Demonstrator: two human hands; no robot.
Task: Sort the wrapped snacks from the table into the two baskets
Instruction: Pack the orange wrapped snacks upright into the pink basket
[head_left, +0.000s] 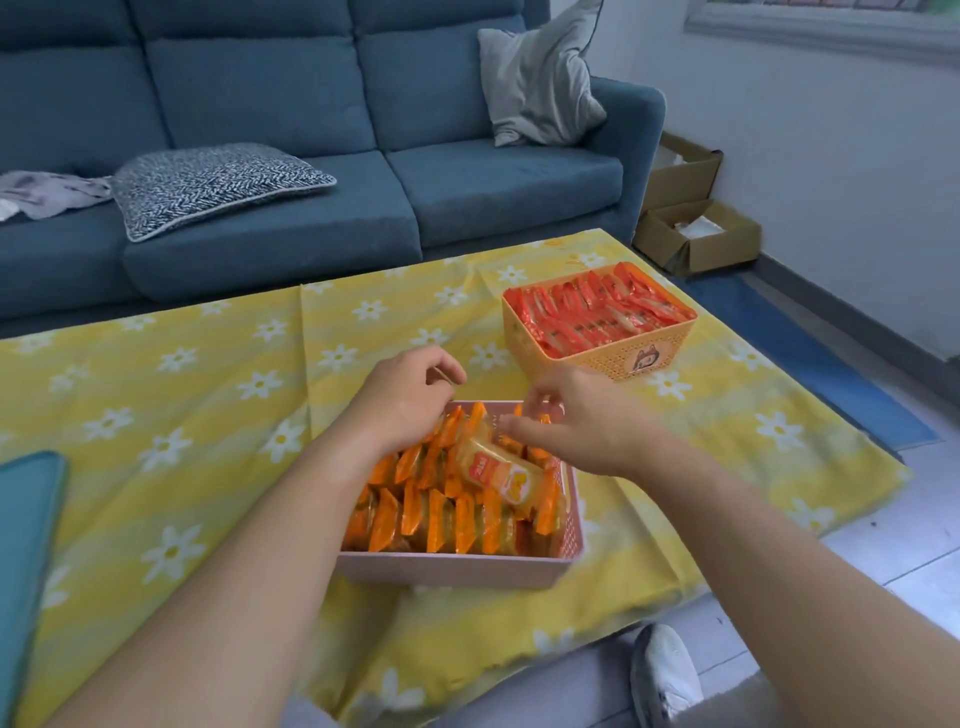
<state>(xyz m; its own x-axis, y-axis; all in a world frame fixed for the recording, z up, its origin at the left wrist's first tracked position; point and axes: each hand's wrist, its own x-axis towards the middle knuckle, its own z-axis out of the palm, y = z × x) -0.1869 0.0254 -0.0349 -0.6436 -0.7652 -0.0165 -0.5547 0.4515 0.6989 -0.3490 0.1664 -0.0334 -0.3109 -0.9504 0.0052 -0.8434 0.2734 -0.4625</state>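
Loose yellow wrapped snack (498, 474) lies diagonally atop the pink plastic basket (447, 570), just under my right hand (579, 423), left hand (410, 397) farther. Fingers (550, 389) curled, can't tell what they're holding.

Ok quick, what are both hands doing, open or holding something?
Left hand: fingers curled over the pink basket, grip unclear.
Right hand: curled, blurred, cannot tell.

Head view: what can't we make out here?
All head view.
- Right hand: fingertips motion-blurred, grip unclear.
- Left hand: curled fingers, any hold unclear.
- Pink basket: far end covered by both hands.
- Teal object: cut off by left edge.
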